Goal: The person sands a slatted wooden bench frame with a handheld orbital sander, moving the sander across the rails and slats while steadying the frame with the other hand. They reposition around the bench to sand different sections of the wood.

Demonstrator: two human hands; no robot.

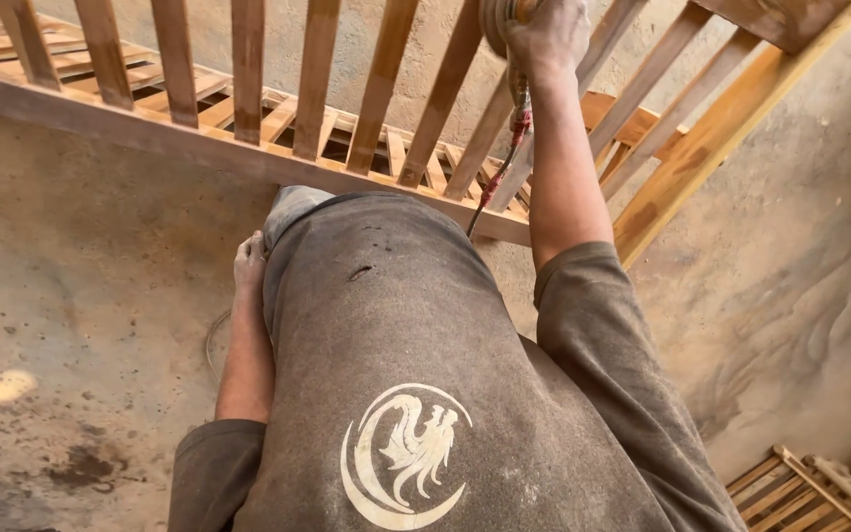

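Note:
I look straight down my dusty grey shirt at a wooden slatted frame standing in front of me. My right hand is raised at the top of the view, closed on a hand-held power tool with a round disc pressed near a slat. A red and dark cord hangs down from the tool along my forearm. My left hand hangs at my side by my hip, fingers loosely curled, holding nothing I can see.
The floor is rough bare concrete with dark stains. A second slatted wooden frame lies at the bottom right corner. More slatted pieces lie flat behind the rail. An angled wooden rail runs down from the top right.

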